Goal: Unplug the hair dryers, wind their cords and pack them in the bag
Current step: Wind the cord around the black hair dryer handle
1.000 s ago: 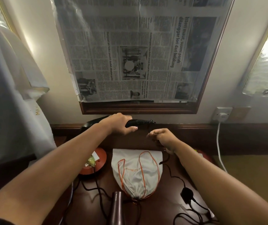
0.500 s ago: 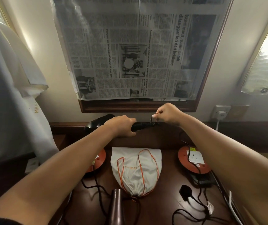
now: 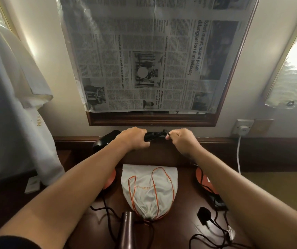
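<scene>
black hair dryer [image 3: 153, 136] between left hand [image 3: 132, 138] and right hand [image 3: 181, 140]

Black plastic hair dryer [image 3: 106, 141] with ribbed black handle end. Off-white fabric drawstring bag [image 3: 149, 189] with orange cord and orange lettering. Dark maroon metallic hair dryer barrel [image 3: 127, 229]. Black cords and black plug [image 3: 204, 215]. Dark reddish-brown wooden desk [image 3: 178, 229]. Orange-red round discs [image 3: 202, 178]. Black-and-white printed newspaper sheet [image 3: 153, 60]; brown wooden frame [image 3: 151, 121]. White wall socket [image 3: 243, 127] with white cable.

Both forearms are bare to each hand, left hand [image 3: 132, 140] and right hand [image 3: 181, 141]; a dark sleeve [image 3: 9, 242] edge shows at lower left of the frame.
</scene>
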`<state>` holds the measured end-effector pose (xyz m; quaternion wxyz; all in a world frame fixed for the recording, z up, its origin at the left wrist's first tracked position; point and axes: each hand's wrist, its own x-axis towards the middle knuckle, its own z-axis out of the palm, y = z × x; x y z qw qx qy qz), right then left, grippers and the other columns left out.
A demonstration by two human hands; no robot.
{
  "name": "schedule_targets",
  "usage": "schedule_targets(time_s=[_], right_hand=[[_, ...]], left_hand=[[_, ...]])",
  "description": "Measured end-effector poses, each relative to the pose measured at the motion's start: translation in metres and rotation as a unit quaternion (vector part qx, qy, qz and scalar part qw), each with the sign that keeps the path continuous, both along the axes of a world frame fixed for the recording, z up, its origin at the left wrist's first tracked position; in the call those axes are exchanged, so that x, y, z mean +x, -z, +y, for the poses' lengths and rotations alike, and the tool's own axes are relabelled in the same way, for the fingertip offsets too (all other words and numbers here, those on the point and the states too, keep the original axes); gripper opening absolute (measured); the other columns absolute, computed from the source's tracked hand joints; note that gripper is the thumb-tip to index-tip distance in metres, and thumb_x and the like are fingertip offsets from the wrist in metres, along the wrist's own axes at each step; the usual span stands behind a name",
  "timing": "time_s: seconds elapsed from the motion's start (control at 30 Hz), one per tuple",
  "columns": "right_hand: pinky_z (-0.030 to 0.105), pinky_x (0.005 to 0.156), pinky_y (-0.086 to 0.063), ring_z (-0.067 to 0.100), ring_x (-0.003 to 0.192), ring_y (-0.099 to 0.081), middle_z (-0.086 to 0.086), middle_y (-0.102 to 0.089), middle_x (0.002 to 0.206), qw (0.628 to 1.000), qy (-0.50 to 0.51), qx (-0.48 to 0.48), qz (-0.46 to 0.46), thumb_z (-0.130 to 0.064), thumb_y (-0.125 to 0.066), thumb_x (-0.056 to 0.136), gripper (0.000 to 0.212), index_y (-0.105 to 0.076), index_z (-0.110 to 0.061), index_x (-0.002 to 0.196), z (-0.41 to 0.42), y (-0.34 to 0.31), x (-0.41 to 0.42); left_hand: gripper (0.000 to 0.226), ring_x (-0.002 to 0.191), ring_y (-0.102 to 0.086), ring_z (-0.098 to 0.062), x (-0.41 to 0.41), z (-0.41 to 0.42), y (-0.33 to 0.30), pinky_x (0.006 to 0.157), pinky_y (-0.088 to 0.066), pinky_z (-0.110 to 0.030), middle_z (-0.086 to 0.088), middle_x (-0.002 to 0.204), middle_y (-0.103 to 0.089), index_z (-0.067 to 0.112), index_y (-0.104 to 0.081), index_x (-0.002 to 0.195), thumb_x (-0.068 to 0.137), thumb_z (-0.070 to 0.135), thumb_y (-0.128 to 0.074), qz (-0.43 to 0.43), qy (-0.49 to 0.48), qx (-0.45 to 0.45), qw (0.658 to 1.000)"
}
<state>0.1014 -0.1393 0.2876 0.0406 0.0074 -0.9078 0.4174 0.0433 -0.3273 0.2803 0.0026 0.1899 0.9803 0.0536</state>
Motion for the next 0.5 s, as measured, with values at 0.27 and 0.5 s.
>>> schedule_targets(time_s=[0.27, 0.5], right_hand=[[0.03, 0.058, -0.054, 0.016, 0.052, -0.059, 0.009, -0.059, 0.064, 0.977, -0.042, -0.19, -0.09, -0.015, -0.048, 0.099, 0.026, -0.061, -0.004, 0.08, -0.01, 0.04, 0.013], [0.026, 0.044, -0.039, 0.013, 0.041, -0.035, 0.003, -0.034, 0.054, 0.937, -0.03, -0.305, -0.165, -0.028, -0.045, 0.1, 0.033, -0.051, -0.007, 0.075, -0.012, 0.051, 0.015]], left_hand=[[0.037, 0.086, -0.058, -0.021, 0.001, -0.004, -0.004, 0.075, -0.05, -0.034, -0.005, 0.102, -0.064, 0.02, -0.057, 0.113, 0.087, 0.045, -0.056, -0.001, 0.004, 0.027, 1.0], [0.041, 0.089, -0.058, -0.021, 0.001, -0.01, -0.014, 0.078, -0.049, -0.033, -0.004, 0.102, -0.063, 0.017, -0.058, 0.118, 0.085, 0.043, -0.059, -0.007, 0.029, 0.045, 0.999]])
